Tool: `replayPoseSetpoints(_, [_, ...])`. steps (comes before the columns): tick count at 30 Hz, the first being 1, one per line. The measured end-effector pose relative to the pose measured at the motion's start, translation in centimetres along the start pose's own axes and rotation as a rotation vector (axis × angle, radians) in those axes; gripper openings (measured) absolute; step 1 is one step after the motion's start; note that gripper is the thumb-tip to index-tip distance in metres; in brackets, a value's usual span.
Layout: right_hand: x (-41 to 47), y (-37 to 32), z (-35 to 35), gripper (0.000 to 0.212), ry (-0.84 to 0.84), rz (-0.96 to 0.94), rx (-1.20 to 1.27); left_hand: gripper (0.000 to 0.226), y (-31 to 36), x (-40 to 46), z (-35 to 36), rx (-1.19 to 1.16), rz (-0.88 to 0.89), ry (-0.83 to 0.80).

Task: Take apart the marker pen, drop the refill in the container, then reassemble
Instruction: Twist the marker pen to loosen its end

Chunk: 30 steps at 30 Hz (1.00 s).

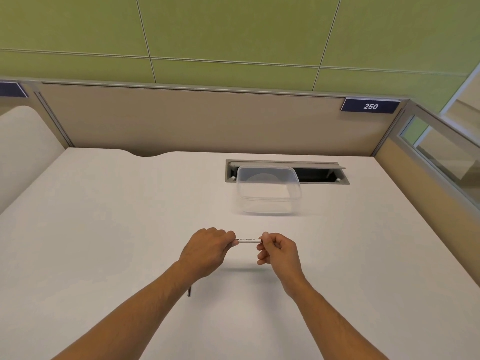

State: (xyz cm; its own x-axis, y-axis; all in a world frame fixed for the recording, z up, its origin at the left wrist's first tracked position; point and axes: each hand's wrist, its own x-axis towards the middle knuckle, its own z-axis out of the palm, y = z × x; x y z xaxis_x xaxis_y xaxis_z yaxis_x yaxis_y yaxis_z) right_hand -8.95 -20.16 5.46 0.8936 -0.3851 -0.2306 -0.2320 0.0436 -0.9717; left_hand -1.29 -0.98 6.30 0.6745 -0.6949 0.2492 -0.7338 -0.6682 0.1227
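step: we judge disassembly, ends being worked apart
pen: marker (250, 240) held level above table (104, 229), near centre
fingers: our left hand (207, 249) grips one end, right hand (279, 252) pinches other
next: free refill, drop in container (268, 190), far right

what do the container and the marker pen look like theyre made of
Container: seemingly clear, slightly frosted plastic; the desk and cable slot show through its walls.
Marker pen: likely smooth white plastic with printed black lettering, held between left hand and right hand.

White marker pen (250, 240) with black print — clear container (268, 193), white desk (117, 229), green wall (233, 29).
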Motion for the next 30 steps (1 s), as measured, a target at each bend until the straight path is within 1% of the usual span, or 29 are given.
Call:
replayPoseSetpoints(4, [0.18, -0.48, -0.04, 0.040, 0.009, 0.073, -0.052, 0.033, 0.27, 0.12, -0.13, 0.021, 0.019, 0.033])
replayPoseSetpoints(7, [0.20, -0.76, -0.26, 0.042, -0.025, 0.100, -0.126, 0.039, 0.37, 0.11, -0.21, 0.051, 0.037, 0.055])
replayPoseSetpoints(9, [0.21, -0.79, -0.40, 0.040, -0.034, 0.090, -0.137, 0.042, 0.45, 0.06, -0.22, 0.055, 0.041, 0.065])
replayPoseSetpoints(12, [0.24, -0.72, -0.48, 0.034, -0.014, 0.049, -0.139, 0.040, 0.52, 0.09, -0.21, 0.052, 0.041, 0.075])
replayPoseSetpoints(18, [0.52, -0.53, -0.73, 0.015, -0.017, 0.014, -0.104, 0.041, 0.26, -0.09, 0.04, 0.031, 0.029, 0.060])
replayPoseSetpoints(23, [0.52, -0.26, -0.76, 0.011, -0.043, 0.016, -0.034, 0.033, 0.31, -0.11, -0.07, 0.024, 0.012, 0.026])
replayPoseSetpoints(25, [0.46, -0.30, -0.73, 0.013, -0.058, 0.040, 0.005, 0.032, 0.30, -0.14, -0.16, 0.027, 0.006, 0.026])
replayPoseSetpoints(30, [0.55, -0.62, -0.65, 0.036, -0.034, 0.125, 0.049, 0.032, 0.40, -0.13, -0.24, 0.027, -0.007, 0.023])
